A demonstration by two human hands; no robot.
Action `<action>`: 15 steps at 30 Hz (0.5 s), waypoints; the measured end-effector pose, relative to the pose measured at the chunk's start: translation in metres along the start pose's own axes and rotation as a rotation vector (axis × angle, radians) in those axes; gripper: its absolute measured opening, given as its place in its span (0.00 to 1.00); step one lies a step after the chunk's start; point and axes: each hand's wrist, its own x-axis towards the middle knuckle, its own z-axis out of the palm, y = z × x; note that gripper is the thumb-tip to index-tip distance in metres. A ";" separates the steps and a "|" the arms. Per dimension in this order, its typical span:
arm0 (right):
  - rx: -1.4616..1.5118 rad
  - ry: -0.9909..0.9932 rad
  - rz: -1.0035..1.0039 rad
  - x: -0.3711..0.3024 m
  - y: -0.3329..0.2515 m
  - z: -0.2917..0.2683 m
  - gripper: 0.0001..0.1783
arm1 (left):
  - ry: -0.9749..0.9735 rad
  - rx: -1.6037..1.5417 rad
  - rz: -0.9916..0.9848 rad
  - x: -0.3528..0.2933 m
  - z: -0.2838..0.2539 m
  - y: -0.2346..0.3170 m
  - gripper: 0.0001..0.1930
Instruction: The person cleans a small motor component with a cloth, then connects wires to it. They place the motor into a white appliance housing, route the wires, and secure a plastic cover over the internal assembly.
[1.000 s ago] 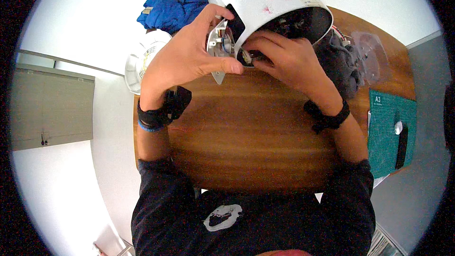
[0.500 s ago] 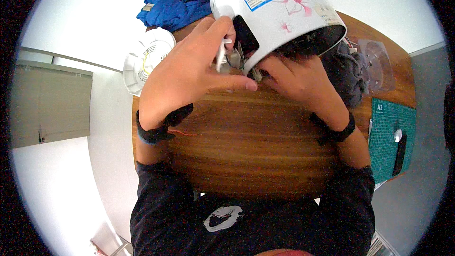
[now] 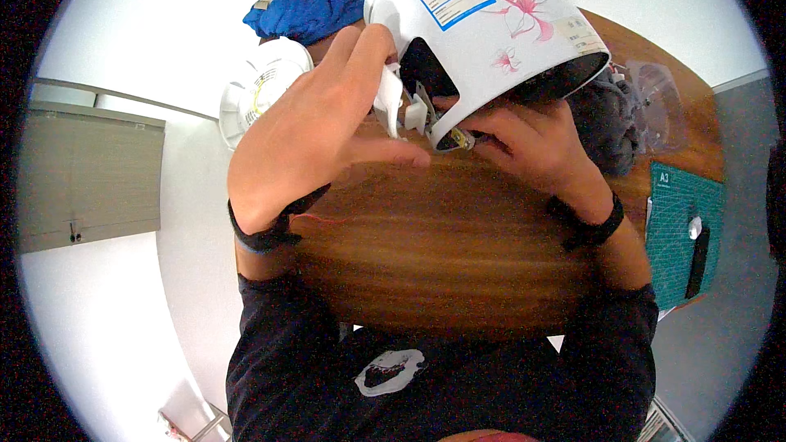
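A white rice cooker shell (image 3: pixel 458 57) with pink flowers and a blue-edged label lies tipped over at the far side of the table, its dark hollow underside turned toward me. My left hand (image 3: pixel 315 110) pinches a white plastic panel (image 3: pixel 390 100) beside the rectangular cutout in the shell's side. Its thumb is stretched out below. A smaller white bracket (image 3: pixel 418 110) sits between that panel and the cutout. My right hand (image 3: pixel 536 141) reaches under the shell's open rim with bent fingers, close to a small pale part (image 3: pixel 461 139) at the rim; the shell hides some fingertips.
Behind my left hand stand a round white vented plastic piece (image 3: pixel 266 86) and a bundled blue cloth (image 3: pixel 303 8). To the right are a dark grey cloth (image 3: pixel 606 127), a clear plastic tray (image 3: pixel 661 106) and a green cutting mat (image 3: pixel 667 221) bearing a black bar (image 3: pixel 697 266).
The white panel and bracket now show more plainly outside the cutout, with a wider gap to the shell. My left thumb has drawn back leftward, and my right fingers have shifted along the rim.
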 end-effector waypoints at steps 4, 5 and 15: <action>-0.012 0.050 -0.045 0.001 -0.001 -0.004 0.21 | 0.016 0.002 -0.029 0.003 0.005 0.005 0.44; -0.002 0.063 -0.050 0.000 0.000 -0.003 0.21 | 0.022 0.020 -0.018 0.004 0.007 0.006 0.45; -0.004 0.086 -0.063 -0.002 0.005 -0.002 0.20 | -0.005 0.066 0.002 0.004 0.006 0.007 0.47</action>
